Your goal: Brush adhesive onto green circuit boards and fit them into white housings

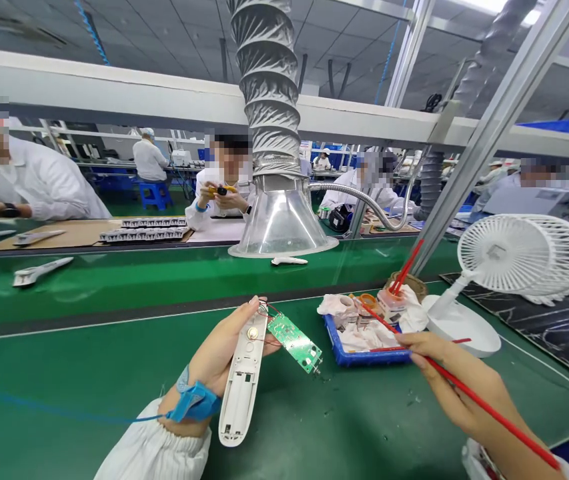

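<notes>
Both grips closed, neither hand idle

Nearest the camera: gathered white sleeve [153,443] on the left arm, blue wrist strap [195,402] above it, its cord trailing left across the green counter [69,443]. Left hand [224,353] is closed around the upper end of a long white plastic casing [241,393]. The casing's long axis runs from the near end up toward the hand, tilted slightly right.

Green circuit board [295,343] lies just right of the casing, tethered to it by thin wires, long axis slanting down and right. It seems to rest on the counter, not held; the left hand is clearly nearer to it, fingertips just beside its upper end.

Right hand [457,380] is closed pen-fashion on a long red stick [494,410], which slants up and left toward the landmark, a blue tray [344,350]. Its far tip cannot be told from other red sticks there.

Relative to the tray: crumpled cloth [371,337] lies inside; the board is just left; the right hand is at the near right corner; a white desk fan [519,257] stands beyond, to the right. Much farther off, past the far side of the counter, a co-worker [227,190] sits facing the camera.
</notes>
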### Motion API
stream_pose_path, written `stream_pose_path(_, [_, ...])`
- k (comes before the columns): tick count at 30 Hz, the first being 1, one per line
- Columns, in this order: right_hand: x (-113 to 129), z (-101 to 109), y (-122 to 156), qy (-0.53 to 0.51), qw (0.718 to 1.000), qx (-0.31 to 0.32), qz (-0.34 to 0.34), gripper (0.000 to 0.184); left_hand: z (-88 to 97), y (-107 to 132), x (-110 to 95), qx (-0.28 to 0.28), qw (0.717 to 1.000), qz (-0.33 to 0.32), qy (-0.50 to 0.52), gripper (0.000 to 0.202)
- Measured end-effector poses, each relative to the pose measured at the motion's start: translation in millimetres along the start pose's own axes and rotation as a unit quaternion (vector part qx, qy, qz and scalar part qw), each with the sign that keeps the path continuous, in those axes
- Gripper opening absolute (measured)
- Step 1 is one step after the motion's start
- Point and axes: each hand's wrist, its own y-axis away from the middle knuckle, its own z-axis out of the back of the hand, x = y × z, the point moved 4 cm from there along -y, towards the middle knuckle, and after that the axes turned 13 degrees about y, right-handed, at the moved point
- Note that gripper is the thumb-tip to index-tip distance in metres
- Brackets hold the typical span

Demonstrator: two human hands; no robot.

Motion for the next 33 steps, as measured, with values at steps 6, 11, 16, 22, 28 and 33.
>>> stream_pose_path(6, [11.0,29.6,6.2,-0.096,0.975,-0.162,-0.119,0.014,-0.6,-2.8,2.2,0.031,0.999,-0.014,-0.019,0.021])
stream_pose_path(11, [29.0,36.5,-3.1,-0.305,0.922,-0.227,-0.079,0.014,-3.3,-4.7,6.7,0.068,0.997,-0.017,-0.040,0.018])
stream_pose_path(16, [44.9,18.9,-22.7,-0.302,0.949,-0.077,0.035,0.025,-7.4,-0.4,8.0,0.084,0.995,-0.023,-0.051,0.018])
stream_pose_path(22, [51.2,13.3,-28.9,-0.266,0.961,-0.058,0.054,0.024,-7.5,1.4,5.2,0.076,0.994,-0.033,-0.068,0.016])
stream_pose_path(28, [50.7,20.7,-31.6,-0.196,0.977,-0.068,0.051,0.019,-5.5,1.4,3.0,0.075,0.995,-0.044,-0.053,0.016])
stream_pose_path(33, [37.8,15.6,-28.5,-0.139,0.985,-0.101,-0.013,0.013,-5.3,0.8,-0.8,0.084,0.994,-0.049,-0.042,0.018])
